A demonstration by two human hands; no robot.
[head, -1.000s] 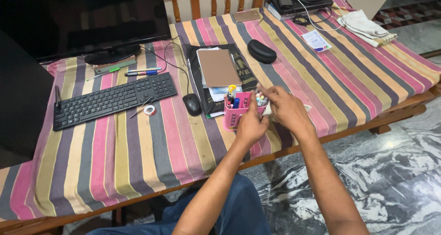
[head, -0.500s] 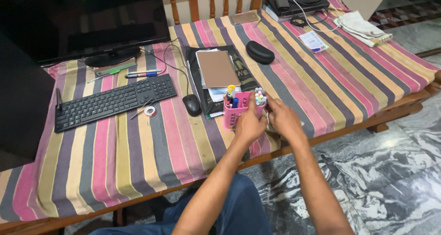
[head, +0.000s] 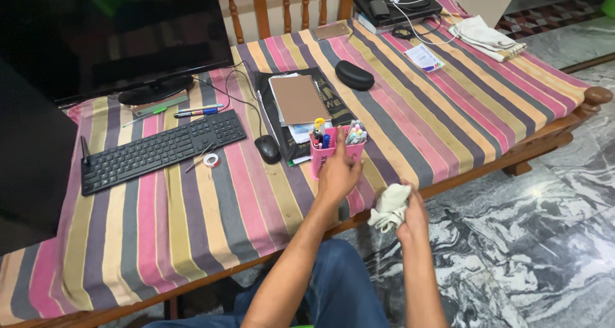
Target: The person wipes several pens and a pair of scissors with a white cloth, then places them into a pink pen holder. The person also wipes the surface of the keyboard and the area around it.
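Note:
A pink pen holder [head: 318, 155] full of pens and markers stands on the striped tablecloth near the table's front edge. My left hand [head: 336, 172] grips its front side. My right hand [head: 410, 214] is off the table, below the front edge, closed around a crumpled white cloth [head: 389, 206]. A stack with a brown spiral notebook [head: 300, 99] lies just behind the holder.
A black mouse [head: 268, 148], a black keyboard [head: 160, 150] and a roll of tape [head: 211, 160] lie left of the holder. A monitor [head: 122, 33] stands at the back left. A black glasses case [head: 354, 75], a folded cloth [head: 485, 34] and a charger sit farther right.
My right hand has drawn back from the pen holder, down past the table edge, with the white cloth bunched in it. My left hand stays on the holder.

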